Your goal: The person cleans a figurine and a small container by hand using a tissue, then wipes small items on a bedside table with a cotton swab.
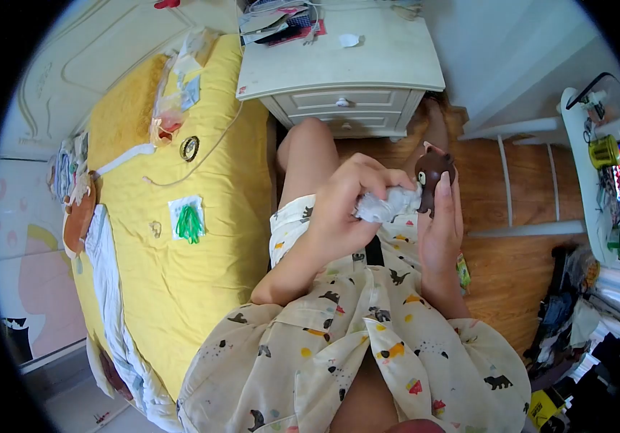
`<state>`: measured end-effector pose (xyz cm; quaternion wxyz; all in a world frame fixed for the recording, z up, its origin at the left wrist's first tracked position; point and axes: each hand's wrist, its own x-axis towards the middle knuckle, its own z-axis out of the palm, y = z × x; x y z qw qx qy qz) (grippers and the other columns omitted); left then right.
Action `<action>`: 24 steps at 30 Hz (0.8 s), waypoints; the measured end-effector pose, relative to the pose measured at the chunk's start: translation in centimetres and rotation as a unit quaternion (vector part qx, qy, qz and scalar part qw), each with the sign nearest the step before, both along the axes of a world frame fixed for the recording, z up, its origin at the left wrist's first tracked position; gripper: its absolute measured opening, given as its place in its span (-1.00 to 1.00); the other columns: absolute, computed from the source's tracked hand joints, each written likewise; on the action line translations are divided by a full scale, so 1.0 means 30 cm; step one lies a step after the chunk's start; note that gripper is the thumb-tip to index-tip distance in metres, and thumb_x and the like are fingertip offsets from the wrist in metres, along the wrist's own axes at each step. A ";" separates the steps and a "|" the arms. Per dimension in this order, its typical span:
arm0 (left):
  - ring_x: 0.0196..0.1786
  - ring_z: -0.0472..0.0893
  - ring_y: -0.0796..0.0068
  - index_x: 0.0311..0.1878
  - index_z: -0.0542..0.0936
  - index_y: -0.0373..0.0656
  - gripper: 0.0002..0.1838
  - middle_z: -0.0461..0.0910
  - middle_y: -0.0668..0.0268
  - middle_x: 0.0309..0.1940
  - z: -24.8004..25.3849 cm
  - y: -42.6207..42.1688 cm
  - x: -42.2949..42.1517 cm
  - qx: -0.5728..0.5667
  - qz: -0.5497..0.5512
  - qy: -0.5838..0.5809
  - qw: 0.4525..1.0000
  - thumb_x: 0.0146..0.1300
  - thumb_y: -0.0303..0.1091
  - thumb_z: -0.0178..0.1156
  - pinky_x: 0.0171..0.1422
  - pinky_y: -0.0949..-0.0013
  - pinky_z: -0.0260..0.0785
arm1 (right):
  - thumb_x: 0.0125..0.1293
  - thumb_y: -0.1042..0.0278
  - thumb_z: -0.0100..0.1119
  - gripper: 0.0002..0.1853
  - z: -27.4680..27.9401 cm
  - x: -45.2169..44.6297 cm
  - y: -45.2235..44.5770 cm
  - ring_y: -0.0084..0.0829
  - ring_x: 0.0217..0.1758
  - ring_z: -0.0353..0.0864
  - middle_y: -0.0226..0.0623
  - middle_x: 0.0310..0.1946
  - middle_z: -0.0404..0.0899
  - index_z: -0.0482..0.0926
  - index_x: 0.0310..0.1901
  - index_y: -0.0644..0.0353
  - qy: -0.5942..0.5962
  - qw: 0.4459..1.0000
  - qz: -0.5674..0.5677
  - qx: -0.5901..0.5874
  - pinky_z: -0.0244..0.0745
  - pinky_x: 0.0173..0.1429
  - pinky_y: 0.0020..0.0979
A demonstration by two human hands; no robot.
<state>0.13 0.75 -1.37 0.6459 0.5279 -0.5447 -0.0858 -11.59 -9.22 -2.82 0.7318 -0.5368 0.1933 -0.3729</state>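
Note:
My left hand (349, 198) is closed around a crumpled white tissue (389, 206), its fingers bent over the top. The tissue touches or lies very close to the side of a dark brown bear-shaped figure (434, 173). My right hand (443, 216) grips that bear figure from the right, thumb across its front and fingers behind. It has small rounded ears and a pale muzzle turned to the left. Both hands meet above my lap, over the patterned cream clothing (310, 317). Part of the tissue is hidden inside my left hand.
On the left is a yellow-sheeted bed (216, 274) with green straps in a clear bag (188, 220), a dark bracelet (189, 149) and a cable. Ahead stands a white nightstand (339, 65) with papers. A cluttered white table (591, 166) is on the right.

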 end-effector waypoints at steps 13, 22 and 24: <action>-0.12 0.51 0.28 -0.22 0.31 -0.18 -0.64 0.66 0.00 -0.14 0.031 0.006 -0.015 -0.041 0.020 0.118 0.992 -0.02 -0.75 0.18 0.03 0.35 0.43 | 0.55 0.28 -0.23 -0.59 0.023 0.007 0.018 -0.57 0.12 0.35 -0.34 0.16 0.34 0.26 0.33 0.24 -0.001 0.999 0.022 0.048 0.30 0.16 -0.53; -0.13 0.50 0.25 -0.19 0.32 -0.14 -0.66 0.70 0.06 -0.13 0.050 0.028 -0.022 0.046 -0.015 -0.145 0.988 0.08 -0.65 0.27 0.00 0.34 0.37 | 0.53 0.17 -0.29 -0.52 -0.013 0.001 -0.001 -0.56 0.13 0.38 -0.30 0.21 0.37 0.27 0.34 0.27 0.059 0.995 -0.052 -0.063 0.28 0.21 -0.54; -0.14 0.51 0.24 -0.21 0.35 -0.14 -0.66 0.70 0.11 -0.13 0.066 0.052 -0.017 0.061 -0.011 -0.106 0.992 0.03 -0.66 0.26 -0.03 0.34 0.39 | 0.51 0.19 -0.29 -0.52 0.001 0.005 0.004 -0.56 0.14 0.37 -0.30 0.22 0.35 0.28 0.33 0.27 0.050 0.996 -0.061 -0.048 0.27 0.22 -0.55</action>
